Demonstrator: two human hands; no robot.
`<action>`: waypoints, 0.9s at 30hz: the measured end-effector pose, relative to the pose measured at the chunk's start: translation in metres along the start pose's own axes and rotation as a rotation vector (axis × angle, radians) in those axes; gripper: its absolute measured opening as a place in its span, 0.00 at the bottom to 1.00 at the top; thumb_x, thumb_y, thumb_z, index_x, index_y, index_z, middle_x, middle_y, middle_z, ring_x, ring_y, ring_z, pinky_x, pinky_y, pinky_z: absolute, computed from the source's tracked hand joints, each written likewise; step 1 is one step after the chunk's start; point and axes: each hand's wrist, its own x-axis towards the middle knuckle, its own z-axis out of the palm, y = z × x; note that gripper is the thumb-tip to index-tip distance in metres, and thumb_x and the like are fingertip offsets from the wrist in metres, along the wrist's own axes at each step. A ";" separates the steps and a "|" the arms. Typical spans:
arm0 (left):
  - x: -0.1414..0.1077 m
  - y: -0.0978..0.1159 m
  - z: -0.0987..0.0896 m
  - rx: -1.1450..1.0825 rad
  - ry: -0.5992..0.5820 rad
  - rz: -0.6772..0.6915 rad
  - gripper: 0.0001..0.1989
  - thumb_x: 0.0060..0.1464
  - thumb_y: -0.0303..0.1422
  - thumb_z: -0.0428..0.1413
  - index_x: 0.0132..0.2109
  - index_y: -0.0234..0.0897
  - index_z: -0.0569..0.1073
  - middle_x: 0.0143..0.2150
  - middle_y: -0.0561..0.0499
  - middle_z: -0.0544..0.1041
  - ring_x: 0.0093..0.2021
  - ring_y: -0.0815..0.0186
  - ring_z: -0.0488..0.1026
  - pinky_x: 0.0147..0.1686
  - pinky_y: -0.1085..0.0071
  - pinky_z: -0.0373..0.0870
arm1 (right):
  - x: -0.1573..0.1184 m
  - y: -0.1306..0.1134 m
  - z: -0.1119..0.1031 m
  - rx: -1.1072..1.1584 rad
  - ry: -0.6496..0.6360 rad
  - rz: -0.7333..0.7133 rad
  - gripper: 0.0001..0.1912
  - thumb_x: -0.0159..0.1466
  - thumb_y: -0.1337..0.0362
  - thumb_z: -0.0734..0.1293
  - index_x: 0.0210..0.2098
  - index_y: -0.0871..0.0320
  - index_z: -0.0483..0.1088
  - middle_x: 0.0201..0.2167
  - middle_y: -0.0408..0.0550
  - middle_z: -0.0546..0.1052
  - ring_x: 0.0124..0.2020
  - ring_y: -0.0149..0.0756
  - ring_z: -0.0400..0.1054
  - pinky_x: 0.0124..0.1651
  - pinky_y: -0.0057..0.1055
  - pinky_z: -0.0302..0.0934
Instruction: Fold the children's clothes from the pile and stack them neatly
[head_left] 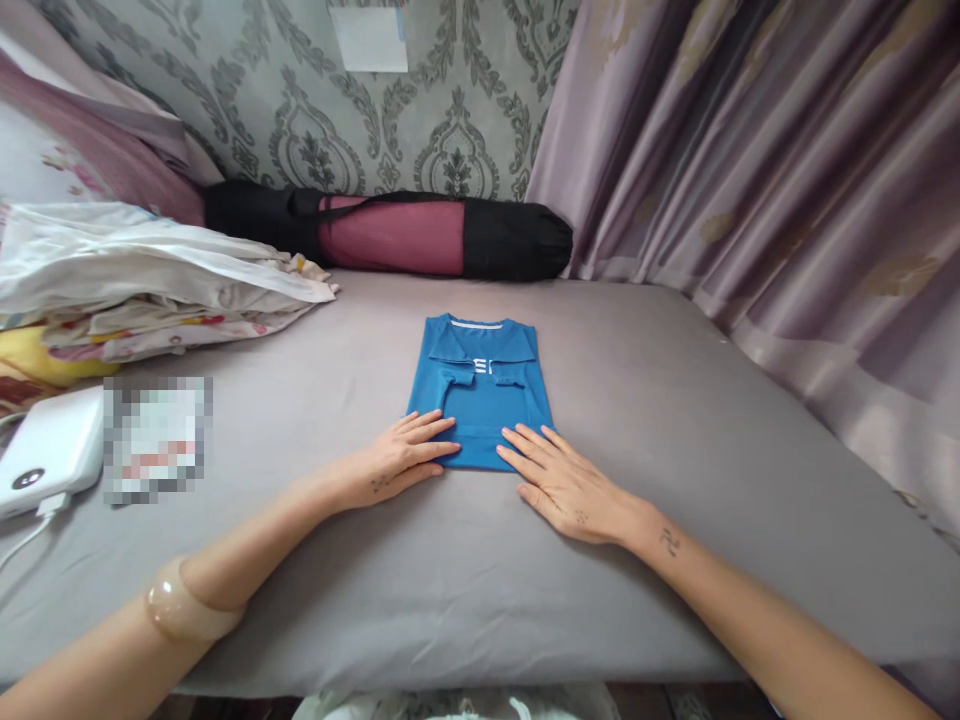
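A blue T-shirt lies partly folded in the middle of the grey sheet, its collar towards the far side. Both sleeves are turned inward over the body, and a bit of white print shows between them. My left hand rests flat on the near left corner of the shirt, fingers stretched out. On the near right corner lies my right hand, palm down with the fingers spread. Neither hand grips the cloth.
A long black and dark pink bag lies along the wall. Crumpled bedding is heaped at the left, with a white power bank and cable nearer me. Purple curtains hang at the right. The sheet's near edge runs below my arms.
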 end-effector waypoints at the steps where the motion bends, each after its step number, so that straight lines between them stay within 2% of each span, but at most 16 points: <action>1: 0.000 0.000 -0.001 -0.007 0.023 0.008 0.20 0.65 0.39 0.47 0.62 0.48 0.67 0.68 0.47 0.60 0.68 0.55 0.54 0.65 0.54 0.55 | -0.001 0.001 0.000 0.002 0.008 0.008 0.27 0.72 0.57 0.52 0.69 0.54 0.50 0.70 0.48 0.49 0.71 0.41 0.38 0.70 0.49 0.39; 6: 0.001 0.008 -0.008 -0.003 0.106 0.032 0.15 0.65 0.36 0.49 0.54 0.43 0.74 0.56 0.42 0.70 0.57 0.58 0.68 0.57 0.59 0.68 | -0.006 0.004 0.003 0.048 0.062 0.043 0.29 0.72 0.55 0.54 0.69 0.56 0.49 0.70 0.51 0.49 0.71 0.41 0.39 0.70 0.49 0.41; 14: 0.003 0.015 -0.009 0.054 0.136 0.070 0.15 0.66 0.32 0.44 0.49 0.38 0.74 0.51 0.44 0.75 0.55 0.61 0.70 0.56 0.63 0.68 | -0.002 0.006 0.004 0.140 0.154 0.071 0.31 0.68 0.56 0.60 0.68 0.55 0.52 0.68 0.54 0.56 0.69 0.43 0.47 0.68 0.49 0.48; 20: 0.009 0.020 -0.013 -0.007 0.177 -0.074 0.16 0.67 0.35 0.41 0.49 0.39 0.72 0.49 0.46 0.77 0.49 0.64 0.74 0.50 0.68 0.71 | 0.004 0.010 0.006 0.125 0.251 0.107 0.27 0.67 0.61 0.60 0.65 0.55 0.58 0.63 0.54 0.65 0.65 0.43 0.57 0.64 0.48 0.55; 27: 0.018 0.018 -0.013 0.071 0.192 -0.227 0.15 0.68 0.38 0.38 0.48 0.41 0.67 0.38 0.49 0.78 0.36 0.65 0.77 0.38 0.71 0.72 | 0.015 0.021 0.008 0.182 0.362 0.181 0.21 0.69 0.65 0.58 0.59 0.55 0.66 0.56 0.51 0.72 0.57 0.40 0.67 0.60 0.43 0.62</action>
